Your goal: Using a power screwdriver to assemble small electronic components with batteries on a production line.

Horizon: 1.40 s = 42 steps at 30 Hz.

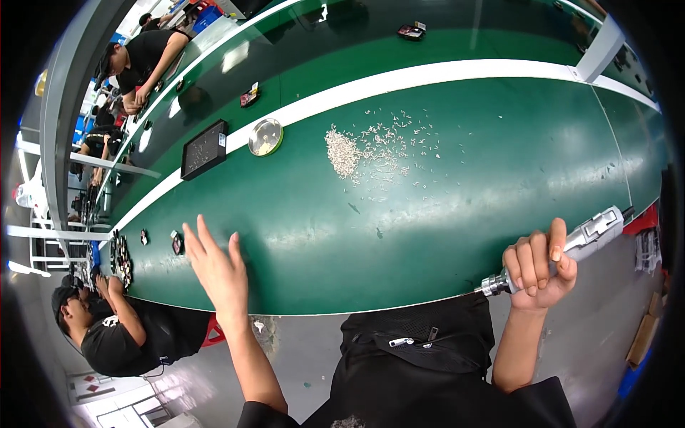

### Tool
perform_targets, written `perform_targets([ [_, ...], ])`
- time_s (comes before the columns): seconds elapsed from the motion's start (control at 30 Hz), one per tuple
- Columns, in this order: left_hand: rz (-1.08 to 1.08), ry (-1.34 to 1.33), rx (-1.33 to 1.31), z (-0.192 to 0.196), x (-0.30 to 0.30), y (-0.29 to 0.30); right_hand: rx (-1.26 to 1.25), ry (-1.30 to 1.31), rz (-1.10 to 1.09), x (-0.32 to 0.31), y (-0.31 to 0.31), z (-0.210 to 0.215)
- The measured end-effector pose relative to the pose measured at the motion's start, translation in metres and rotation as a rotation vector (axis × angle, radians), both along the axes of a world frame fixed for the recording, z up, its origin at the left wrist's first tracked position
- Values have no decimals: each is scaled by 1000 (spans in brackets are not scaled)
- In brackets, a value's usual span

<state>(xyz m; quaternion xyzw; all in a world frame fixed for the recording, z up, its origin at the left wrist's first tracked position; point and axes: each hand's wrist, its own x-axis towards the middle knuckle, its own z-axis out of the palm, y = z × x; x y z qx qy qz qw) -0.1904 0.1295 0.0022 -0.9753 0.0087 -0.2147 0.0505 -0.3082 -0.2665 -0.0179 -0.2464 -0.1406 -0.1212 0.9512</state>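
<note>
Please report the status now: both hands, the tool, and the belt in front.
Left hand open, fingers spread over green belt, holding nothing. Right hand shut on electric screwdriver, at belt's near edge. Pile of small screws ahead, untouched.

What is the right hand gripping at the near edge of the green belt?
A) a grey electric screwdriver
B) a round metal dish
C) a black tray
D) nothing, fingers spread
A: the right hand is closed around a grey electric screwdriver, while the round metal dish and black tray lie untouched farther across the belt.
</note>
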Motion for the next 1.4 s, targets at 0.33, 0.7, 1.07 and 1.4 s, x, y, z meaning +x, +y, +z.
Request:
perform_targets([
  [0.33, -733, 172, -357, 3, 6, -146, 81, 154, -47, -9, 9, -12],
  [0.7, -888, 109, -21, -4, 16, -151, 94, 149, -2, -7, 5, -13],
  [1.07, -749, 261, -525, -7, -9, -135, 79, 211, -85, -17, 8, -11],
  [1.4, -718, 469, -1239, -7, -73, -146, -1, 68, -28, 7, 24, 12],
])
